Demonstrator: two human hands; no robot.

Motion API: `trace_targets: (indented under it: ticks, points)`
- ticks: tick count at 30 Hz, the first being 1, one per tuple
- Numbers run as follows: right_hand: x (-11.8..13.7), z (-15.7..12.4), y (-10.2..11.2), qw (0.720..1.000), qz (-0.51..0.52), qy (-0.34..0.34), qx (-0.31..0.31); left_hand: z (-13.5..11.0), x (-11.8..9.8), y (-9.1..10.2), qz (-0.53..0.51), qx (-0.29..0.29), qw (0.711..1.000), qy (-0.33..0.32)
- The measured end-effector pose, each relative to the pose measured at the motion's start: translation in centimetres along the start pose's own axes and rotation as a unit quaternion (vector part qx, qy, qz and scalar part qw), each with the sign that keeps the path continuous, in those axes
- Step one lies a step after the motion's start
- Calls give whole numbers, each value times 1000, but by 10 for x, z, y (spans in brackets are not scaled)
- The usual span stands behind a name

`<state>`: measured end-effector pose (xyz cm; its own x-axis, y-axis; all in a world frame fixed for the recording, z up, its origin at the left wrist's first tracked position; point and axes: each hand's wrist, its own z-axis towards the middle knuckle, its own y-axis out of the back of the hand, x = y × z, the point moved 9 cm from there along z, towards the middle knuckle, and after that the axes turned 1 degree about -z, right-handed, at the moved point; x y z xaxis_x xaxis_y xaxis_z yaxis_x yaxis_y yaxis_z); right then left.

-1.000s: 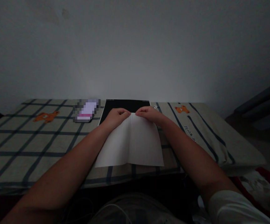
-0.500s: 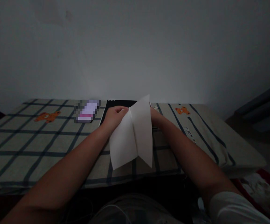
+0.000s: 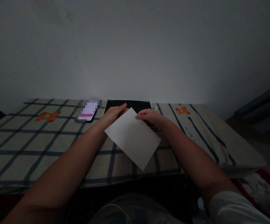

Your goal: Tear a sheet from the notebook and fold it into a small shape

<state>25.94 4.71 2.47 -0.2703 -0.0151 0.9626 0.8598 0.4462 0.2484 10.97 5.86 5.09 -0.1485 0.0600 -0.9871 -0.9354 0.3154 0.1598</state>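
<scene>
Near edge: we see two bare forearms running up from the bottom corners of the frame, with a white sleeve [image 3: 232, 207] at lower right.
Paper: the white sheet [image 3: 133, 138] sits at frame centre, over the checked cloth [image 3: 43, 146], in front of both hands.
Look: it is a plain, smooth rectangle, pale grey in the dim light, turned like a diamond.
Axis: its long edges run from upper left to lower right. One corner points down at us and the opposite corner sits up between the hands.
Right hand [image 3: 150, 116]: it is curled, with fingertips pinched on the sheet's far right edge just below the top corner.
Left hand [image 3: 115, 114]: its fingers are stretched along the far left edge. We cannot tell whether the thumb grips underneath.
Behind the hands: a black pad [image 3: 136, 104] lies flat, partly covered by them.
Further left: a phone [image 3: 88, 111] lies on the cloth, near an orange bear print [image 3: 46, 116].
</scene>
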Motion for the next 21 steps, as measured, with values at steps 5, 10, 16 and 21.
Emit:
trace_targets:
  ticks: [5, 10, 16, 21]
  points:
    - [7, 0, 2, 995, -97, 23, -14, -1, 11, -4, -3, 7, 999, 41]
    - [5, 5, 8, 996, -56, 44, -54, 1, 13, -2, 69, -17, 997, 17]
    - [5, 6, 5, 996, -55, 43, -59, 4, 10, -4, 126, -33, 990, -47]
    - [7, 5, 7, 994, -61, 57, -72, 2, 5, 0, 158, -66, 983, -72]
